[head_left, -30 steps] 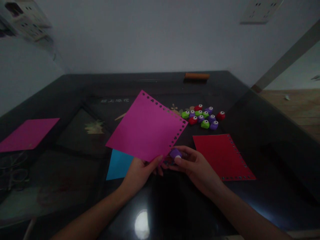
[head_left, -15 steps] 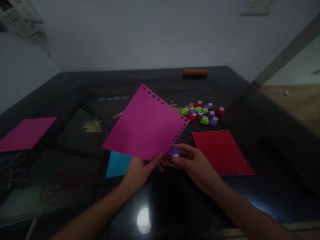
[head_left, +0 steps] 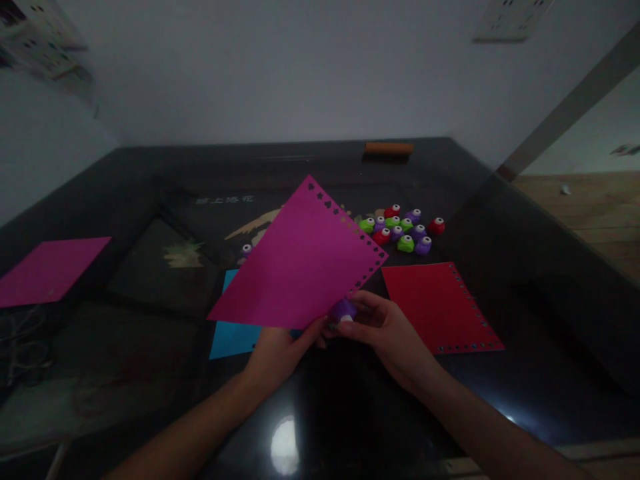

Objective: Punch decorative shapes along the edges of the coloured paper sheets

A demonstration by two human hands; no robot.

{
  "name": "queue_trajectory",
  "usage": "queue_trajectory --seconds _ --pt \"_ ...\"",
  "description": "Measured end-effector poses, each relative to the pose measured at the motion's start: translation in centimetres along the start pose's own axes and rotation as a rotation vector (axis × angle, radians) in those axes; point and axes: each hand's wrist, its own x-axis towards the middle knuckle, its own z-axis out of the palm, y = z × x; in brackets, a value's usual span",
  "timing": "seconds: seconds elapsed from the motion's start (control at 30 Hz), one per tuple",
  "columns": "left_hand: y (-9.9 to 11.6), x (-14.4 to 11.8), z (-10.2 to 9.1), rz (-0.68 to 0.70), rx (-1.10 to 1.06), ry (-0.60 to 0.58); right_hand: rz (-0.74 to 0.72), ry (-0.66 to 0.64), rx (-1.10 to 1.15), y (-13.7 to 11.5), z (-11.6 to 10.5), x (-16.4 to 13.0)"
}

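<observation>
My left hand [head_left: 285,353] grips the near edge of a magenta sheet of paper [head_left: 295,260], thumb on top and fingers underneath. Small shaped holes run along two of the sheet's edges. In my right hand [head_left: 383,323] is a purple craft punch [head_left: 343,310] with a white button, pinched between thumb and fingers at the sheet's near right edge. The paper is tilted above the dark table [head_left: 320,427]. Under it lies a blue sheet [head_left: 233,338], mostly covered. A red sheet [head_left: 430,300] with punched edges rests to the right of my right hand.
Several red, green and purple punches [head_left: 405,244] cluster behind the red sheet. Another purple punch [head_left: 247,251] peeks out left of the held paper. A second magenta sheet [head_left: 55,270] and a cable [head_left: 23,347] lie at far left. An orange-brown roll [head_left: 389,148] sits at the back edge.
The magenta sheet has turned a little, its top corner shifting right, and the purple punch has moved slightly left along its edge. A purple punch behind the sheet has come into view.
</observation>
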Motion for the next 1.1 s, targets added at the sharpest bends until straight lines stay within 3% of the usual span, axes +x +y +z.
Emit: queue_trajectory --seconds 0.27,0.4,0.77,1.1 --pt "0.2 -0.2 0.2 -0.019 0.025 -0.053 -0.055 -0.037 -0.021 0.0 0.3 -0.2" --pt "0.0 -0.1 0.1 -0.033 0.046 -0.090 -0.053 0.017 -0.060 -0.1 0.2 -0.2" --pt "1.0 0.2 0.1 -0.130 -0.180 -0.175 -0.067 0.049 -0.121 -0.3 0.3 -0.2" --pt "1.0 0.2 0.0 -0.152 -0.200 -0.202 -0.062 0.048 -0.137 -0.2 0.3 -0.1"
